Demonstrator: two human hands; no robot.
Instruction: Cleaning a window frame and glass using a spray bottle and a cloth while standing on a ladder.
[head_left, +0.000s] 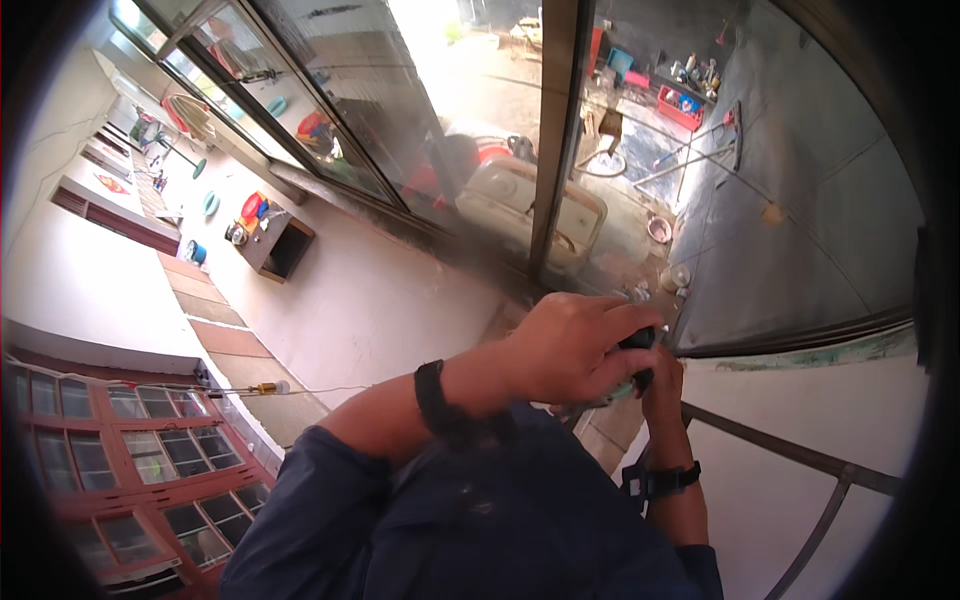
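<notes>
My left hand is closed around a small black object, its thumb and fingers on either side. From the right, my right hand meets the same object, its fingers partly hidden behind my left hand. Something greenish, perhaps part of the held object, shows below my left palm; its kind cannot be told. Both wrists wear black straps, the right one with a small device. The hands are in front of my torso, near the lower corner of a metal-framed glass window.
Sliding glass panes run up to the left. A metal railing stands at the lower right. Beyond the glass are a white basin-like item and a red crate. A small table with items stands further off, left.
</notes>
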